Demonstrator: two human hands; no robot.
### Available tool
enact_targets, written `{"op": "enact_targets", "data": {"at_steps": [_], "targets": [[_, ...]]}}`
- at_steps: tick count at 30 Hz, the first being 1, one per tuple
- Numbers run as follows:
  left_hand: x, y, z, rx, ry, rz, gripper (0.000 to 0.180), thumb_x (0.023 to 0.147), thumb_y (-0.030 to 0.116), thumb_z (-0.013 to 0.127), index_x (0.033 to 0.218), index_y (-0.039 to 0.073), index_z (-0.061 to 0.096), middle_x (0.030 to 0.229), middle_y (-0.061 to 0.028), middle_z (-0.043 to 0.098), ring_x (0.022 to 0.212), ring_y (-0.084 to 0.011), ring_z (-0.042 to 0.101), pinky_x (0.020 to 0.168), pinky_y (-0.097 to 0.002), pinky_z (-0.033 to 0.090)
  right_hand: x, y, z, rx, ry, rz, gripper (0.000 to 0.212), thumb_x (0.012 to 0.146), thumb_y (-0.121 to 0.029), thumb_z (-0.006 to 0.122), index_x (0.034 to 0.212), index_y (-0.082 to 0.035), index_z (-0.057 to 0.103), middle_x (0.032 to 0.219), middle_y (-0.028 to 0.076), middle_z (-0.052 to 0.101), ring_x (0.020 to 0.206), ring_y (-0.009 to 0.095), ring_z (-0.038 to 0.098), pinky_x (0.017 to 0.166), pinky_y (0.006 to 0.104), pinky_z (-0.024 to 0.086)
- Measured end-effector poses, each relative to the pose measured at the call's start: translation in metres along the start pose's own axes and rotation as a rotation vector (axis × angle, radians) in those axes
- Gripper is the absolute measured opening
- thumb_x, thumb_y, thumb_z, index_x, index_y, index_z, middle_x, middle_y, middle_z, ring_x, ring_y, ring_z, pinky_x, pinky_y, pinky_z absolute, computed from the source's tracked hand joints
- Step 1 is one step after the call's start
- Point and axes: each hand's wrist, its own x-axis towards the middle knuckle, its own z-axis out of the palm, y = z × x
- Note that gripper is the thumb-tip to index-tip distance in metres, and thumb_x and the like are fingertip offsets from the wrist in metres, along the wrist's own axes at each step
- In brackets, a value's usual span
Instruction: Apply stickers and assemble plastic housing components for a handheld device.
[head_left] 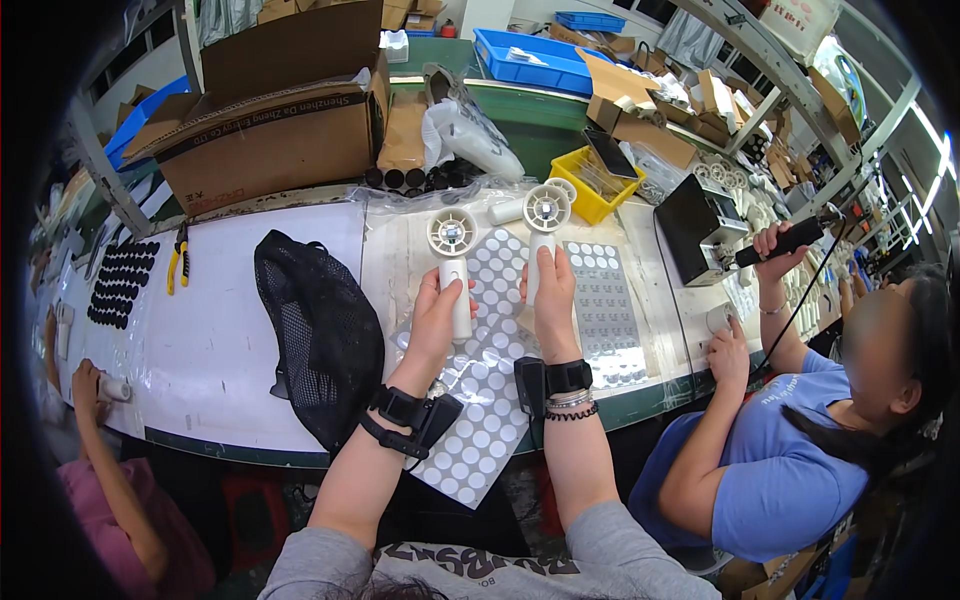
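My left hand [431, 318] is closed round the handle of a white handheld fan [455, 272], its round head up and its small inner part exposed at the centre. In my right hand [551, 288] is a second white handheld fan [546, 222], gripped by the handle and held upright beside the first. Beneath both hands lies a grey sheet of round white stickers [468, 452], hanging over the table's front edge. Another sticker sheet [612, 310] lies to the right of my right hand. Behind the right fan, a further white fan [507, 211] lies on the table.
Left of my hands are a black mesh bag [318, 330], yellow-handled pliers [177, 262] and rows of black discs [122, 284]. A cardboard box [270, 140], a yellow bin [600, 188] and a black machine [695, 232] stand farther back. Co-workers sit on both sides; the right one holds a black tool [785, 243].
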Motion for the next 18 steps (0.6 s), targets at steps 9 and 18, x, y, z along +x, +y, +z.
{"op": "enact_targets", "data": {"at_steps": [9, 18], "targets": [[-0.0006, -0.0012, -0.0008, 0.032, -0.007, 0.011, 0.027, 0.093, 0.017, 0.043, 0.115, 0.002, 0.041, 0.1, -0.0103, 0.057, 0.073, -0.0124, 0.056, 0.064, -0.026, 0.049, -0.0003, -0.001, 0.0006, 0.008, 0.009, 0.0, 0.021, 0.095, -0.026, 0.045, 0.098, -0.005, 0.048, 0.062, 0.0, 0.048, 0.045, 0.005, 0.042, 0.039, 0.02, 0.034], [0.0002, -0.004, 0.0027, 0.014, -0.025, 0.021, 0.028, 0.094, 0.018, 0.043, 0.116, 0.002, 0.039, 0.099, -0.0099, 0.056, 0.073, -0.0127, 0.056, 0.066, -0.027, 0.049, 0.0008, 0.0011, -0.0014, -0.01, 0.011, 0.044, 0.025, 0.095, -0.033, 0.043, 0.093, -0.008, 0.046, 0.065, 0.001, 0.051, 0.048, 0.007, 0.047, 0.041, 0.02, 0.037]]}}
